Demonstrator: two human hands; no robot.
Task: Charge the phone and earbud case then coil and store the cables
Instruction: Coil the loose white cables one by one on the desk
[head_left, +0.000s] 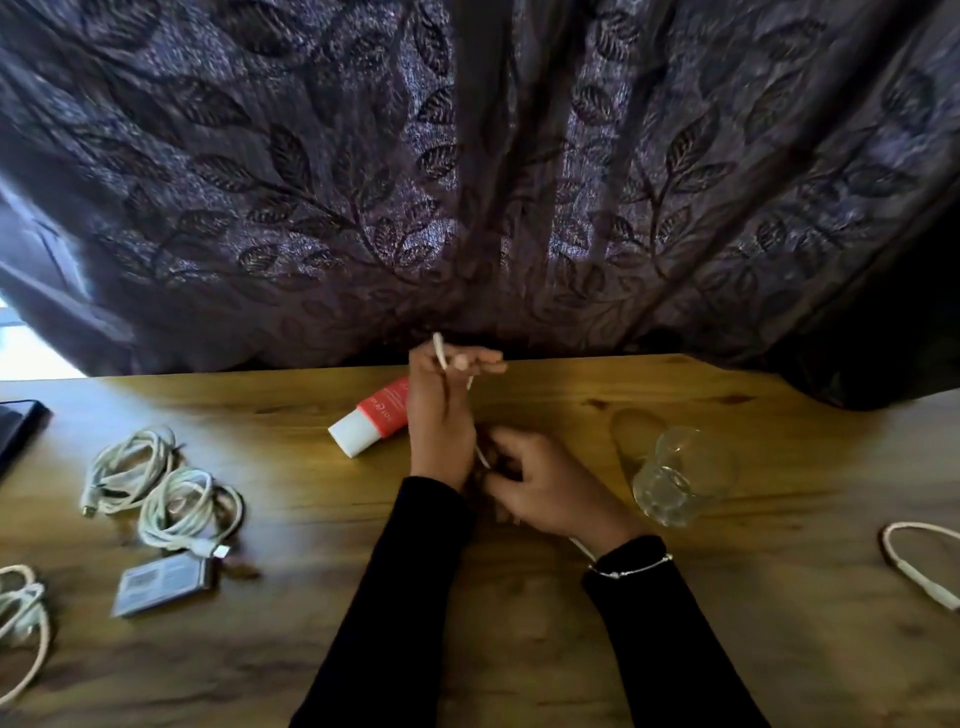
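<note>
Cables all over this wooden table (519, 649): two white coiled bundles (130, 470) (189, 506) sit on the left, another looped one (23, 618) lies at the left edge, one loose loop (917, 558) far right, plus the thin white cable (440, 351) being handled mid-table. Left hand (441, 410) pinches its upper end up high while the right hand (540, 480) curls round the lower part, both close together. Also one red-and-white tube (371, 423) with blurry unreadable lettering, one clear glass (680, 475), and one flat grey box (163, 584).

tube (375, 418) lettering blurred, nothing legible
</note>
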